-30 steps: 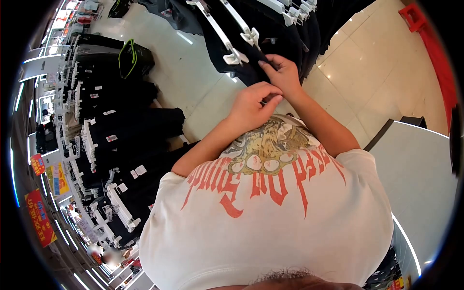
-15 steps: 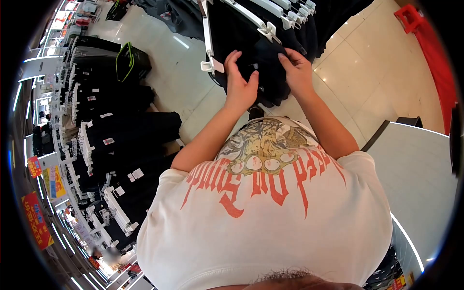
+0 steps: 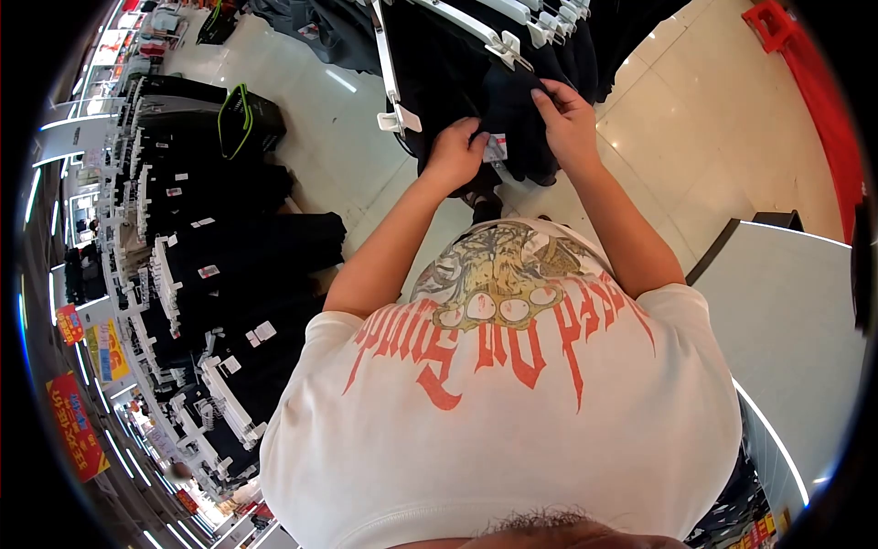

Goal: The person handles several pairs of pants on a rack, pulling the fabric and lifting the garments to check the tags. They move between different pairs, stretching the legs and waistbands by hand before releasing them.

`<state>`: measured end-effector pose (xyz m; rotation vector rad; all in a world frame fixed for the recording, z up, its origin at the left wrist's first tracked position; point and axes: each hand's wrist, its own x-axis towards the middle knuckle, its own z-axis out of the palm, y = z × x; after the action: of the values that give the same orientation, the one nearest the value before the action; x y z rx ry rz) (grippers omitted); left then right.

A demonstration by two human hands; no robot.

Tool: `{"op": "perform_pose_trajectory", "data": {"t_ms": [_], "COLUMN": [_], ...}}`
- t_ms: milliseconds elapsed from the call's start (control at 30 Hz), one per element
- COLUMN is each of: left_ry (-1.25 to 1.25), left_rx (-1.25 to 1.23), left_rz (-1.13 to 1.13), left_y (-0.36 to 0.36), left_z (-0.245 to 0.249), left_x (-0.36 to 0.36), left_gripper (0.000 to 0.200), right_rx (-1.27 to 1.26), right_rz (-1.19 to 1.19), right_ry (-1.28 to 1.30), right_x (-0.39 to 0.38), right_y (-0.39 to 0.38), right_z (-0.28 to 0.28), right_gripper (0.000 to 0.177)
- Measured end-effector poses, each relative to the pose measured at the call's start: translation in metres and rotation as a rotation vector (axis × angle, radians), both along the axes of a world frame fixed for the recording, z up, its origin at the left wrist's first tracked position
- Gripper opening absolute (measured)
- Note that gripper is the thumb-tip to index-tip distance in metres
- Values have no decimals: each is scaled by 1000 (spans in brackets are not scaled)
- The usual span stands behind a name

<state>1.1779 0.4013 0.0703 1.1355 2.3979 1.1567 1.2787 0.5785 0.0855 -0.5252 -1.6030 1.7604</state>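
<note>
A black garment (image 3: 517,119) hangs from a white clip hanger (image 3: 462,27) among other dark clothes; its exact kind is hard to make out. My right hand (image 3: 571,128) pinches the garment's edge just below the hanger's clip. Lower and to the left, my left hand (image 3: 455,156) has its fingers closed on the black cloth, thumb towards a white and red paper tag (image 3: 495,148). Another white clip hanger (image 3: 388,69) hangs just above my left hand, with its clip (image 3: 399,121) showing.
Several more white hangers (image 3: 549,27) crowd the rack's top. At left, a long row of dark clothes (image 3: 265,247) hangs beside a black bag with green trim (image 3: 236,123). A grey-white counter (image 3: 786,311) stands at right, with a red panel (image 3: 814,119) beyond it over the tiled floor.
My left hand has moved down and slightly right, and its spread fingers have closed on the cloth. The tag has come into view. My right hand has shifted slightly right, still pinching the garment.
</note>
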Motion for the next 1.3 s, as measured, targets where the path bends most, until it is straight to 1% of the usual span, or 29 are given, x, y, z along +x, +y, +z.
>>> {"op": "perform_pose_trajectory", "data": {"t_ms": [67,167,200,267,300,333,400,500,600,700,800,833,900,933,1000,1033,1100,1200,1300], "left_ry": [-95,-233,-278,-280,-282,-289,-300,-316,-292,-215,-145,-105,-28,-27,-24,5,61,-88,-31], "left_rx": [-2,33,54,16,-1,-9,-23,-64,-72,-79,-80,-94,-124,-124,-126,-87,-8,-86,-192], "left_rz": [4,25,36,27,20,22,25,-3,-44,-84,-93,-101,-120,-126,-139,-163,-211,-222,-173], "left_y": [-1,-1,-1,-4,-4,-5,-8,-7,-7,-8,-10,-11,-11,-11,-10,-9,-10,-8,-11], "left_z": [7,8,7,8,9,11,21,35,35,39,44,47,53,52,50,46,39,47,43], "left_x": [4,7,7,4,3,3,3,7,8,7,7,8,9,10,10,9,7,10,13], "left_gripper": [20,18,18,17,17,18,19,22,25,26,26,26,27,27,27,26,24,30,33], "right_rx": [139,692,658,694,710,643,474,394,118,97,266,228,332,383,339,317,349,362,347], "right_rz": [-100,-331,-253,-26,125,210,248,352,635,603,364,377,380,380,380,380,359,370,386], "right_ry": [19,128,179,168,119,-1,-171,-258,-179,-369,-374,-450,-476,-489,-472,-464,-449,-472,-487], "right_x": [0,17,24,39,45,49,51,43,36,28,37,38,39,40,40,39,39,40,41], "right_y": [-2,-10,-18,-24,-25,-31,-47,-53,-51,-43,-36,-31,-23,-21,-24,-25,-28,-27,-25], "right_z": [0,12,13,-1,-15,-28,-33,-85,-90,-131,-115,-104,-88,-85,-88,-88,-87,-76,-74], "right_gripper": [21,18,20,20,21,22,26,32,40,44,43,39,38,37,35,34,34,33,33]}}
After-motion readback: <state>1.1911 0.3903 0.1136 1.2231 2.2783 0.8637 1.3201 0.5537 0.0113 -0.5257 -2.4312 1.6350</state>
